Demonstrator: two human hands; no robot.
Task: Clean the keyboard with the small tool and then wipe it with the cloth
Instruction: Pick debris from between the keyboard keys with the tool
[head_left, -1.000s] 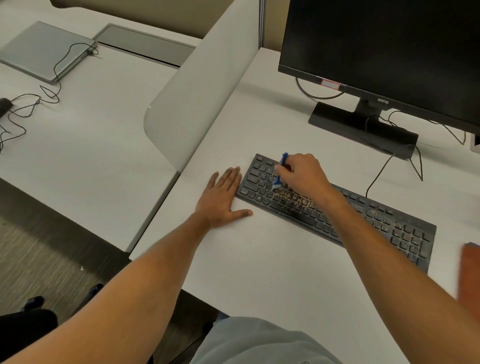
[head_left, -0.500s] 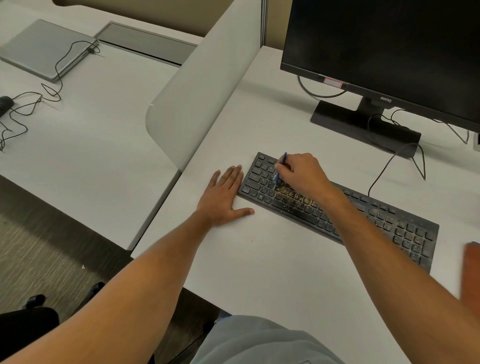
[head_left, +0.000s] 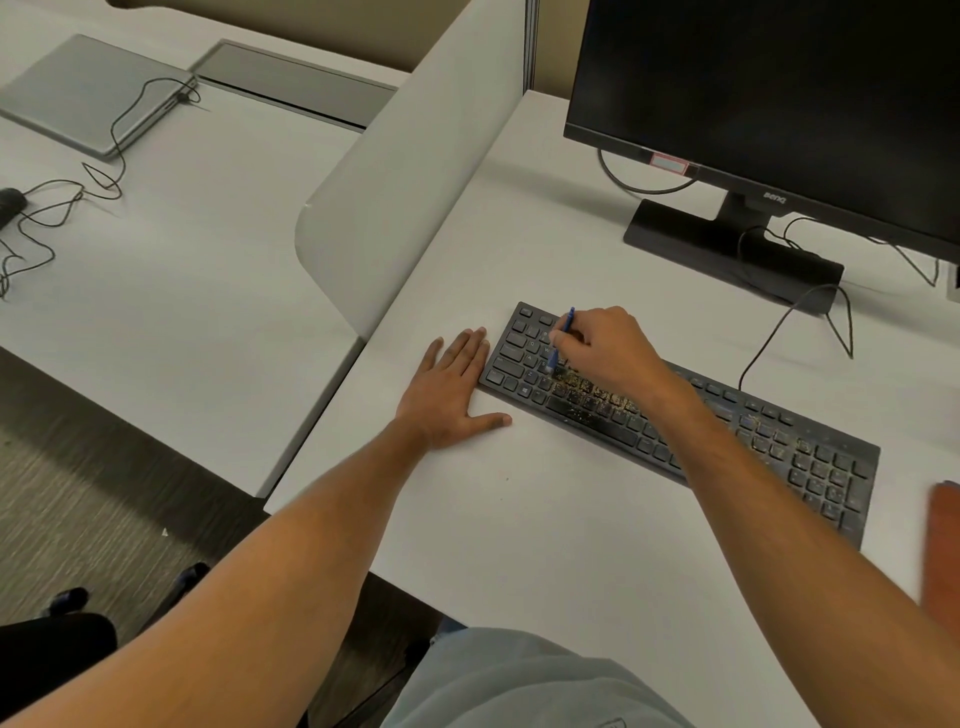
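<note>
White desk (head_left: 545, 519) carries everything; a dark monitor (head_left: 779, 93) stands at the back right on its stand, well behind the work. Black keyboard (head_left: 810, 457) lies diagonally across the desk, near edge toward the person, cable running off the back. Yellowish crumbs sit thick on the keys of the lower middle rows, thinner toward the number pad.

Left hand (head_left: 447, 389): flat on the desk, fingers straight, fingertips against the keyboard's left end, thumb spread; holds nothing, appears to brace the board.

Right hand (head_left: 608, 348): fingers curled, pinching the small blue tool (head_left: 558, 348) like a pen, tip down on the keys just left of the crumb patch.

Reddish-brown item at the right frame edge, cut off; may be the cloth, cannot tell.

Judgement: first step in hand, brushing debris; most crumbs remain, wiping not begun. Next move likely calls for short strokes along the key gaps through the patch, with the left hand steadying the board.
</note>
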